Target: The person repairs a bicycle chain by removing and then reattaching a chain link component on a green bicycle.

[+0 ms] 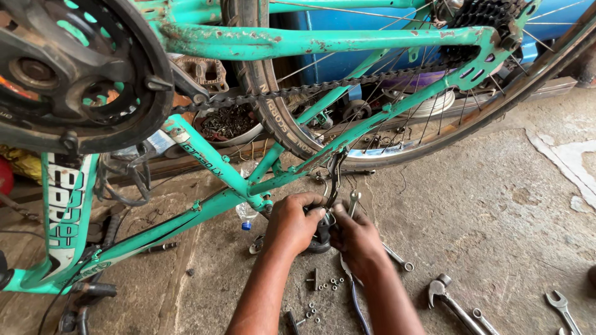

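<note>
both hands closed on black brake part [321,231] just below seat stay [372,121]; left hand [292,223] grips its left side, right hand [355,241] its right, part's long axis runs upward.

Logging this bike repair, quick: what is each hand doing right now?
Left hand: closed around a dark part under the green bicycle frame.
Right hand: fingers curled on the same part; exact grip cannot be told.

The black part [321,239] gripped between the left hand [292,224] and right hand [355,241] is mostly covered by fingers; its shape cannot be told. The rear wheel [372,162], chainring [74,74] and teal frame [205,205] run past the picture's edges. The spanner [562,307] at lower right is cropped.
</note>
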